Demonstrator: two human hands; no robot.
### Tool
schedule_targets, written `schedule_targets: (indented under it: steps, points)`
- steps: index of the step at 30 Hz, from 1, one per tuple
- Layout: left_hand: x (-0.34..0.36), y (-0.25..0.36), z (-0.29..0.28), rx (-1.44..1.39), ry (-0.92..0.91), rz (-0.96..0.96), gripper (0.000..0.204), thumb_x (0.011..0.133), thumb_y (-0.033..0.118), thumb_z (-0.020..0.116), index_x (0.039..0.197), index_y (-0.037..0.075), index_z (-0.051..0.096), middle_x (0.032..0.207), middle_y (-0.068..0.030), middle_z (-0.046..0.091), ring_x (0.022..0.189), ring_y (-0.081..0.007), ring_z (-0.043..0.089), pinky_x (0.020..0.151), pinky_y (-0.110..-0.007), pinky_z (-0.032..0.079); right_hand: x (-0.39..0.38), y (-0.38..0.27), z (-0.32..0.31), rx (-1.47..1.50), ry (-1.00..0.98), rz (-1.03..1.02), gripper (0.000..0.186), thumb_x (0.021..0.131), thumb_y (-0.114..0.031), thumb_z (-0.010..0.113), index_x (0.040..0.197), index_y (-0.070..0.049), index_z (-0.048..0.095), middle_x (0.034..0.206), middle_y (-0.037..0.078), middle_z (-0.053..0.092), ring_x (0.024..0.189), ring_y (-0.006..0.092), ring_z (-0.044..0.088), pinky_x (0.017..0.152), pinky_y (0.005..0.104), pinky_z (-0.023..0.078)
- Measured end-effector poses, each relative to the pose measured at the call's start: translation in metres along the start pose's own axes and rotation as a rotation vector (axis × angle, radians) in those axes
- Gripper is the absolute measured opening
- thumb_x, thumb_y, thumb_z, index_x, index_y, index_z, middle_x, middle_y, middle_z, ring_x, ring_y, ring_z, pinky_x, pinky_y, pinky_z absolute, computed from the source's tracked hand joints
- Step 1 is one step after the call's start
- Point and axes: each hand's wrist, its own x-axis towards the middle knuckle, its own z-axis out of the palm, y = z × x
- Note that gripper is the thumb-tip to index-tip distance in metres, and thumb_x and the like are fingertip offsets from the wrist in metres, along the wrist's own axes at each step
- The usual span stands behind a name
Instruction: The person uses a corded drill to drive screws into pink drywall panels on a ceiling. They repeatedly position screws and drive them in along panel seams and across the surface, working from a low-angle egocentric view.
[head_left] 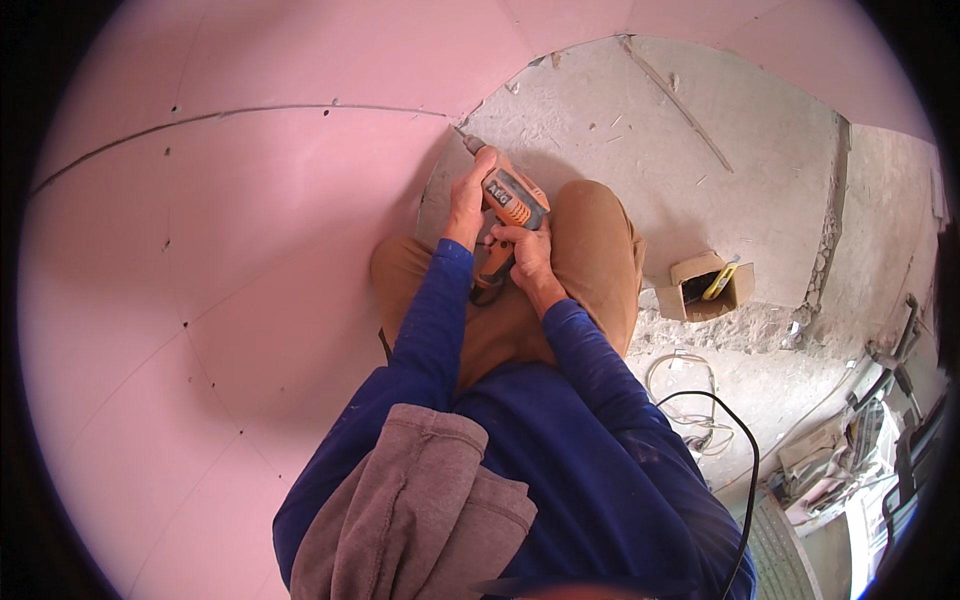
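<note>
An orange and black screw gun (523,196) is held in both of my hands between my bent knees. Wrapped around the front of its body, behind the metal nose, is my left hand (466,200). My right hand (529,254) is closed on the tool at its rear and handle. The nose points up and left, with its tip at the lower edge of a pink plasterboard panel (300,220), near a seam. Whether the tip touches a screw is too small to tell. Dark screw heads dot the panel in rows.
To my right, an open cardboard box (697,311) holds a yellow utility knife (720,282) and dark contents. Rough concrete floor (590,120) carries debris and a thin strip (680,103). A coiled pale cable (655,378) and a black cord (752,470) lie at right, near piled materials.
</note>
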Motion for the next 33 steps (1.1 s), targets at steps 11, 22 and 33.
schedule_targets:
  steps: [11,22,33]
  points:
    - [0.010,0.003,0.003,-0.047,-0.004,0.012,0.056,0.088,0.034,0.092,0.126,-0.003,0.075,0.109,-0.0104,0.076,0.089,-0.0205,0.076,0.077,-0.035,0.061,0.010,-0.001,0.004,0.002,-0.017,-0.010,0.060,0.082,0.015,0.071,0.132,-0.008,0.046,0.102,0.014,0.069,0.067,0.0277,0.074,0.057,0.0428,0.062]
    - [0.026,0.004,0.000,-0.022,-0.037,-0.006,0.057,0.095,0.037,0.084,0.143,0.007,0.073,0.135,-0.0083,0.073,0.114,-0.0216,0.071,0.097,-0.037,0.058,0.020,-0.003,0.011,-0.026,-0.006,-0.028,0.061,0.080,0.016,0.071,0.133,-0.007,0.051,0.100,0.014,0.070,0.066,0.0275,0.073,0.056,0.0424,0.061]
    - [0.043,0.012,0.002,-0.053,0.004,0.038,0.056,0.088,0.036,0.092,0.123,-0.004,0.076,0.108,-0.0098,0.075,0.087,-0.0189,0.074,0.075,-0.033,0.060,0.036,-0.004,0.020,0.012,-0.047,-0.058,0.062,0.079,0.017,0.071,0.134,-0.006,0.051,0.101,0.014,0.071,0.068,0.0286,0.073,0.057,0.0434,0.062]
